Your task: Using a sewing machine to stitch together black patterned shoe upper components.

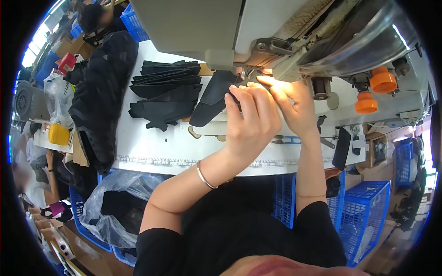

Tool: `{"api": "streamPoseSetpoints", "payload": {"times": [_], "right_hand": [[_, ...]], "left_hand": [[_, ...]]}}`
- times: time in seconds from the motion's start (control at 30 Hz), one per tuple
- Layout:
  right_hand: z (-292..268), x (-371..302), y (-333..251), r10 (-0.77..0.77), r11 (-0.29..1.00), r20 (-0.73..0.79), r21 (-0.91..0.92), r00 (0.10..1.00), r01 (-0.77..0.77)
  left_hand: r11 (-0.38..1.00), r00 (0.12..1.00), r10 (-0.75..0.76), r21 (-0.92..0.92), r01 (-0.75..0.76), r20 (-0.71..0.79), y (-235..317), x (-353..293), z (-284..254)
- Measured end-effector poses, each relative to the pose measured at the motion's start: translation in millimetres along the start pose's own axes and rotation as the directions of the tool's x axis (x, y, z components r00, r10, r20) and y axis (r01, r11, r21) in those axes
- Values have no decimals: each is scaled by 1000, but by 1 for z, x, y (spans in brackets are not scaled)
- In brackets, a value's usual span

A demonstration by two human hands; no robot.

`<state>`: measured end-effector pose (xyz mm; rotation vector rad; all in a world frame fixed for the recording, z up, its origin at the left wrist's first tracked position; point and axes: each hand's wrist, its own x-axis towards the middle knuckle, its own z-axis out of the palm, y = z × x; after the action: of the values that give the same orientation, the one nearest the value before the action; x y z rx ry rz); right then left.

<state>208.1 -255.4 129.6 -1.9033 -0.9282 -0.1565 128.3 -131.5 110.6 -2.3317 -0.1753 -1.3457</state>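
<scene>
A flat black piece of material (214,99), fabric or leather by its look, lies under the lit needle area (242,73) of a sewing machine (198,32). My left hand (253,112) has its fingers bent and closed on the piece's right part, close to the presser foot. Just right of it, my right hand (294,106) is closed at the same piece, its fingertips beside the needle and partly hidden behind the left hand. To the left, a fanned stack of similar black pieces (165,85) lies on the white table (142,142).
A ruler strip (170,162) runs along the table's front edge. Blue-handled snips (289,140) and a black phone-like object (341,148) lie at right. Dark material (103,92) is heaped at left. Blue crates (363,207) and a plastic-lined bin (122,184) stand below.
</scene>
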Motion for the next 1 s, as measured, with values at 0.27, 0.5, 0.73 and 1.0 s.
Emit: {"api": "streamPoseSetpoints", "payload": {"times": [0.27, 0.5, 0.73, 1.0], "right_hand": [[1, -5, -7, -224, 939, 12, -266, 975, 219], [0, -8, -12, -279, 891, 16, -368, 960, 265], [-10, 0, 11, -214, 954, -101, -235, 972, 186], [-4, 14, 53, -98, 960, 74, -255, 993, 113]], "left_hand": [[995, 996, 80, -60, -83, -44, -16, -5, 0], [968, 989, 131, -208, -142, -66, -26, -8, 4], [926, 977, 185, -313, -209, -104, -44, -7, 11], [889, 972, 218, -392, -237, -93, -59, -5, 12]]}}
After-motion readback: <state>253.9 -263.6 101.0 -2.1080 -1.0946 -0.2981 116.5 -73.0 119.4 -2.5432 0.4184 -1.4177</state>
